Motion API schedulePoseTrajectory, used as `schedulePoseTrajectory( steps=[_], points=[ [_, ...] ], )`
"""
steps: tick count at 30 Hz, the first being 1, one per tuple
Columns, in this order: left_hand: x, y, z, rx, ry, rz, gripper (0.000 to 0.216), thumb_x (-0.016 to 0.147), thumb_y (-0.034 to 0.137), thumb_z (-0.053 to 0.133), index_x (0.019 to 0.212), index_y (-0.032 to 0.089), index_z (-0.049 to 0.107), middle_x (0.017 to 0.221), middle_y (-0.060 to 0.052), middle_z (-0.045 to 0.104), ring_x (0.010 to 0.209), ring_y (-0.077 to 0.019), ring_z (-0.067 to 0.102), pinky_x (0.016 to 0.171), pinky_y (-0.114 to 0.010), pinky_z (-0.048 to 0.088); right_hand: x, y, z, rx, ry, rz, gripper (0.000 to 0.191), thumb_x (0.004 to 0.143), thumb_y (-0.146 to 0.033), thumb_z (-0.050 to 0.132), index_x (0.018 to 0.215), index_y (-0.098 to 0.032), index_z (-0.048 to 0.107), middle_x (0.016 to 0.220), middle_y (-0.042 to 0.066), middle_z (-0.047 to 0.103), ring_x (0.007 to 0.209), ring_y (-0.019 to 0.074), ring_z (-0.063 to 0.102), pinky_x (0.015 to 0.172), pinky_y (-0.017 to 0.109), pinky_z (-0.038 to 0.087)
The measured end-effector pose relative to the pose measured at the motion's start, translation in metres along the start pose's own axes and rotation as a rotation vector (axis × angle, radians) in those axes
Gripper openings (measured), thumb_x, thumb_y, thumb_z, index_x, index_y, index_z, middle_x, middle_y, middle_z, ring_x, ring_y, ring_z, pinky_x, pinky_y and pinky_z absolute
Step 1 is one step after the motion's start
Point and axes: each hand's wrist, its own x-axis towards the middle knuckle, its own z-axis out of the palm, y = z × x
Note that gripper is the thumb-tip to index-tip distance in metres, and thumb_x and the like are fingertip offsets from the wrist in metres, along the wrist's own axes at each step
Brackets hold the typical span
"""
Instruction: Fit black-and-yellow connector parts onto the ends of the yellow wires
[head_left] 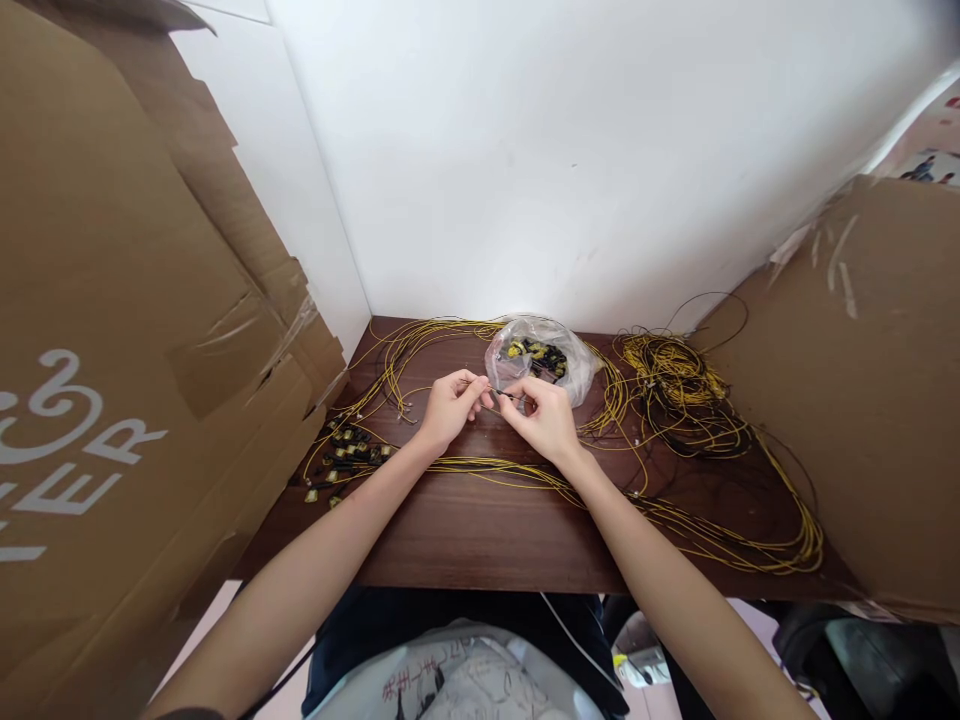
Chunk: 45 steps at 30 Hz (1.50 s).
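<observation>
My left hand [451, 408] is closed in a pinch on a thin wire, close to the middle of the table. Just to its right, my right hand [546, 415] pinches a small dark connector piece [504, 393], whose exact shape is too small to make out. The fingertips of both hands nearly meet. Right behind them sits an open clear plastic bag [577, 365] holding black and yellow connectors [551, 358]. Bundled yellow and black wires [480, 466] run across the table under my forearms.
Several black connectors with yellowish ends [349, 450] lie at the table's left. A tangled heap of yellow and black wires [671, 385] is at the right. Cardboard sheets [150, 300] flank both sides, and a white wall [540, 160] rises behind the brown table [480, 550].
</observation>
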Motion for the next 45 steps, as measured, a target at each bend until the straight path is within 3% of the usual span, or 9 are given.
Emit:
schedulePoseTrajectory(
  steps=[6, 12, 19, 29, 37, 45],
  points=[
    [0.0, 0.001, -0.001, -0.028, -0.017, 0.023, 0.03, 0.077, 0.041, 0.06, 0.071, 0.012, 0.057, 0.059, -0.002, 0.059, 0.047, -0.0065, 0.046, 0.041, -0.017, 0.037, -0.001, 0.0, 0.001, 0.043, 0.034, -0.042, 0.012, 0.081, -0.024, 0.053, 0.078, -0.016, 0.062, 0.065, 0.0, 0.057, 0.05, 0.0094, 0.043, 0.052, 0.023, 0.035],
    [-0.003, -0.002, -0.002, 0.153, -0.173, 0.088, 0.032, 0.08, 0.042, 0.056, 0.069, 0.013, 0.059, 0.058, 0.0, 0.057, 0.049, -0.0075, 0.046, 0.045, -0.018, 0.037, -0.003, 0.001, 0.002, 0.046, 0.002, -0.059, 0.013, 0.083, -0.024, 0.053, 0.083, -0.017, 0.064, 0.071, 0.001, 0.062, 0.054, 0.0109, 0.047, 0.054, 0.024, 0.037],
    [-0.005, 0.001, -0.002, 0.295, -0.11, 0.147, 0.034, 0.083, 0.04, 0.051, 0.066, 0.012, 0.062, 0.053, 0.002, 0.048, 0.047, -0.0073, 0.04, 0.047, -0.02, 0.032, -0.002, -0.001, 0.002, 0.043, 0.027, -0.053, 0.013, 0.083, -0.024, 0.053, 0.078, -0.017, 0.063, 0.068, 0.0, 0.059, 0.054, 0.0107, 0.047, 0.054, 0.024, 0.037],
    [-0.005, 0.008, 0.001, 0.144, -0.006, 0.084, 0.032, 0.079, 0.041, 0.056, 0.066, 0.013, 0.066, 0.051, 0.002, 0.049, 0.045, -0.0069, 0.04, 0.044, -0.019, 0.033, -0.001, 0.001, 0.0, 0.008, 0.02, -0.036, 0.013, 0.082, -0.024, 0.054, 0.075, -0.017, 0.063, 0.067, 0.0, 0.059, 0.053, 0.0097, 0.044, 0.054, 0.024, 0.036],
    [-0.003, 0.002, 0.0, 0.147, -0.024, 0.112, 0.026, 0.073, 0.039, 0.064, 0.076, 0.014, 0.068, 0.061, 0.0, 0.058, 0.046, -0.0069, 0.043, 0.041, -0.018, 0.035, -0.002, 0.0, 0.0, 0.012, -0.01, -0.037, 0.015, 0.083, -0.026, 0.053, 0.079, -0.017, 0.063, 0.068, 0.0, 0.059, 0.053, 0.01, 0.046, 0.056, 0.024, 0.038],
    [-0.003, 0.002, -0.001, 0.093, 0.021, 0.09, 0.021, 0.074, 0.035, 0.064, 0.076, 0.014, 0.07, 0.054, 0.001, 0.054, 0.044, -0.0058, 0.04, 0.043, -0.019, 0.031, -0.001, -0.002, 0.0, 0.015, -0.006, -0.037, 0.016, 0.084, -0.027, 0.052, 0.081, -0.017, 0.064, 0.068, 0.001, 0.06, 0.054, 0.0107, 0.047, 0.056, 0.024, 0.038]
  ],
)
